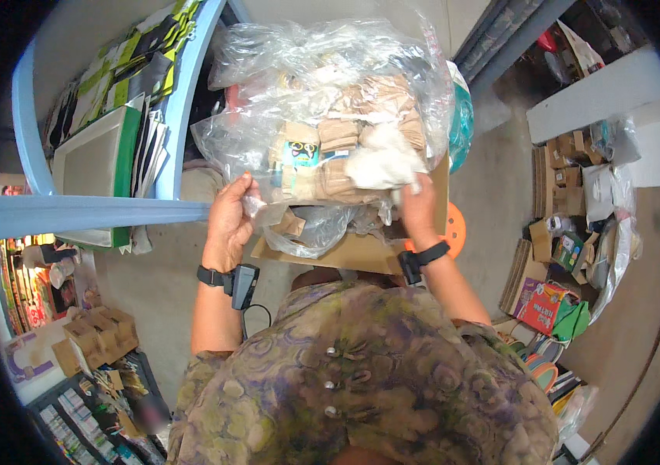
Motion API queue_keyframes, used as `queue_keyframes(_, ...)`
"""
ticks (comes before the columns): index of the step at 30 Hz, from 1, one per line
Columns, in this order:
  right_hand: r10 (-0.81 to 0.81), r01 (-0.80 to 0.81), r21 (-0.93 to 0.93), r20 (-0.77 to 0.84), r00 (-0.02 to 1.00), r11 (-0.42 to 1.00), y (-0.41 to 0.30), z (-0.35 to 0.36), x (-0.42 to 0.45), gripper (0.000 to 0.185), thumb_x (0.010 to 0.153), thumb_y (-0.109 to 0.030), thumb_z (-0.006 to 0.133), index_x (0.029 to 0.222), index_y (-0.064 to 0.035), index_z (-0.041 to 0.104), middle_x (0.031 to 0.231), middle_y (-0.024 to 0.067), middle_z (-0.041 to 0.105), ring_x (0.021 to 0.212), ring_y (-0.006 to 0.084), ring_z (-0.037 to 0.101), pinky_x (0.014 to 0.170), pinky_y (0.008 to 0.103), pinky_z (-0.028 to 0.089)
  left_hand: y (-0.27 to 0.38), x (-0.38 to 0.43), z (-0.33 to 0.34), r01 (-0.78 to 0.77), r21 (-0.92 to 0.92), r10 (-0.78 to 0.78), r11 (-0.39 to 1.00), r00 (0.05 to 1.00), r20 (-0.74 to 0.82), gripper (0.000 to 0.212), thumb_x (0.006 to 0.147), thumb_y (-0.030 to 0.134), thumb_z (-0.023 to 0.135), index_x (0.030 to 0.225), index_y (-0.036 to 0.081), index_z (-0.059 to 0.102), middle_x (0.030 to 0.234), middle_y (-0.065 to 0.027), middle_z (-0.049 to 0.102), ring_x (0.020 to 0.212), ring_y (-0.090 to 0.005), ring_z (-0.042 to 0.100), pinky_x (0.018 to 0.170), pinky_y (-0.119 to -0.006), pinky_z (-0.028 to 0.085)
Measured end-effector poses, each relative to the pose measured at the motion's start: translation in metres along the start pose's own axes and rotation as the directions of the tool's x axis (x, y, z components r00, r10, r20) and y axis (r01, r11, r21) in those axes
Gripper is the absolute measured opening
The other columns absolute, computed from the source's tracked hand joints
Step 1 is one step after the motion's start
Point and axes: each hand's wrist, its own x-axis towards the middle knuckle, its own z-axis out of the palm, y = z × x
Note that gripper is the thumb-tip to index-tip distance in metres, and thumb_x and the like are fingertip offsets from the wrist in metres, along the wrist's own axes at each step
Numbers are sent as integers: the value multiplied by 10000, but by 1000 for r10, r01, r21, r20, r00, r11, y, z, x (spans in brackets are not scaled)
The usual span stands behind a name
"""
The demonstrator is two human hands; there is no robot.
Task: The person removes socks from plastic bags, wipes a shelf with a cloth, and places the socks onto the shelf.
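Note:
A large clear plastic bag (330, 46) lies spread over a cardboard box (359, 253) in front of me. In the bag's mouth are several folded bundles of beige fabric (338, 135), perhaps stockings or socks. One turquoise label with a cartoon face (302, 152) shows among them. My left hand (230, 212) pinches the bag's near-left edge between thumb and fingers. At the right side, my right hand (419, 204) grips a crumpled white fabric bundle (385, 163) resting over the beige ones. Its fingertips are partly hidden by the white fabric.
A blue metal shelf frame (94, 209) with hanging black-and-green packages (115, 75) stands close on the left. An orange round plastic seat (455, 229) shows beside the box. Cartons (568, 168) line the right; a black crate of small packets (94, 412) sits lower left.

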Motion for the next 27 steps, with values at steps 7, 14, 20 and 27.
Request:
queue_keyframes(7,-328,353,131,-177,928,927,-107,-73,111,379,884,-143,645,1203,62,642,1171,208,695,1103,291,656,977,369,488,-9,-36,6,-148,100,140,984,986,85,79,981,167,661,992,89,671,873,18,655,787,-95,593,752,-269,513)
queue_keyframes(14,-470,469,54,5,883,882,-143,-55,127,706,906,-209,697,1483,49,382,1437,266,481,1325,381,481,1115,422,388,4,-65,28,-237,153,210,959,962,177,88,970,159,673,979,72,681,1004,-31,686,836,-105,610,726,-280,519)
queue_keyframes(20,36,-35,-12,120,992,999,-3,-17,70,618,943,-241,673,1431,64,447,1359,214,551,1234,310,547,1042,379,448,26,-82,61,-481,246,352,841,833,426,131,947,167,672,867,63,676,1329,-161,626,798,-106,612,679,-269,513)
queue_keyframes(27,215,-572,492,605,767,657,28,-20,63,441,1002,-293,633,1275,48,579,1213,115,663,1090,199,628,967,347,500,57,-96,80,-528,159,387,834,767,512,256,899,283,700,833,37,675,1423,-283,548,621,-101,580,603,-242,477)
